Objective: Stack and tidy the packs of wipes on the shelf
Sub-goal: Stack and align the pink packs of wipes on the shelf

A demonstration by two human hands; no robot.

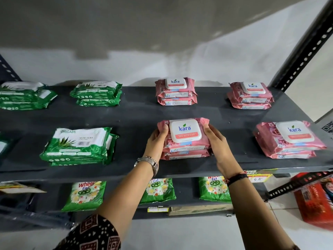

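Note:
A stack of three pink Kara wipe packs sits at the front middle of the dark shelf. My left hand grips the stack's left side and my right hand grips its right side, fingers curled on the top pack. More pink stacks stand at the back middle, back right and front right. Green Origami aloe wipe stacks lie at the front left, back left-centre and far left.
A black perforated upright rises at the right, with another shelf board overhead. Green Wheel detergent bags lie on the lower shelf. Red packages sit on a rack at the lower right. Bare shelf shows between the stacks.

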